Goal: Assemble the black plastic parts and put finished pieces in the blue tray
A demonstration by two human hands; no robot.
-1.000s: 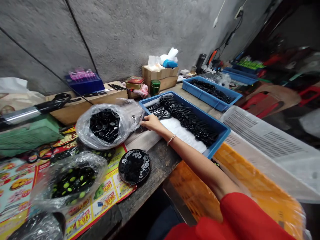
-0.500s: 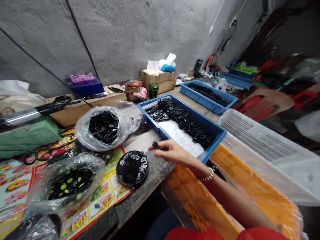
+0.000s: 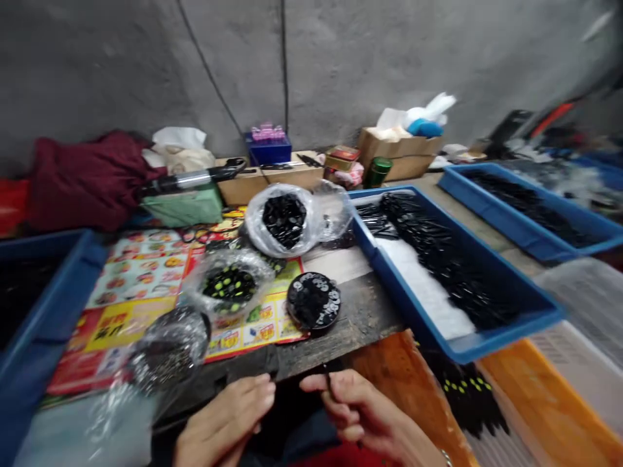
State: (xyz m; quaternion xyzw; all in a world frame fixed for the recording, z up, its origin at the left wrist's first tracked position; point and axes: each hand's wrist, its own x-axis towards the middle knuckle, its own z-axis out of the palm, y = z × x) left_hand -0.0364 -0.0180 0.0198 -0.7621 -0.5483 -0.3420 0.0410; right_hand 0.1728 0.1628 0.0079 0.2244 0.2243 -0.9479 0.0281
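At the bench's front edge my right hand [image 3: 363,405] is closed, its thumb and index finger pinching a thin black piece [image 3: 326,371] whose lower part the fingers hide. My left hand [image 3: 226,418] is beside it with its fingers pressed together; whatever they hold is hidden from me. Just beyond the hands is a round black dish [image 3: 314,301] of small black parts with pale shapes around its rim. To its left, a clear bag [image 3: 265,275] holds black pieces with yellow-green dots. Behind it, another plastic bag [image 3: 253,220] is full of black parts.
A blue tray [image 3: 506,350] of slim black pieces lies to the right, a second blue tray [image 3: 530,243] beyond it. Another blue bin [image 3: 73,285] stands left. Orange sheeting [image 3: 545,389] and dotted black pieces [image 3: 467,395] lie below right. A flyer [image 3: 141,279] covers the bench.
The view has swung left and down. My right hand has come back from beside the blue tray to the bench's front edge, and my left hand has come into view.
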